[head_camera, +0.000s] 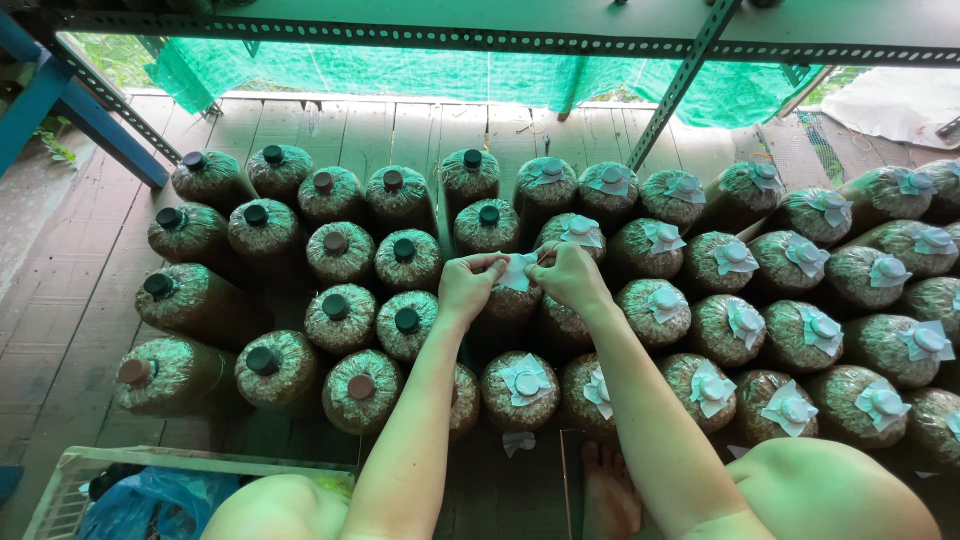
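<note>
Up close, both hands' fingers (497, 264) pinching white paper cap (517, 272), sawdust-filled bag (508, 305)

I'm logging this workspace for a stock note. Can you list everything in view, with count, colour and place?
Bags with dark caps: about eighteen, brown-speckled filling, black or brown caps, left half of the floor.
Bags with paper covers: roughly thirty, same filling, white paper over the necks, right half.
Paper square: one, white, held over a bag neck at the centre.
Netting: green, hung behind the rows.
Metal frame: grey slotted angle bars, top.
Plank floor: weathered wood, under everything.
Crate: one, pale, bottom left, with blue plastic inside.
Left hand: pinching the paper's left edge.
Right hand: pinching its right edge.
</note>
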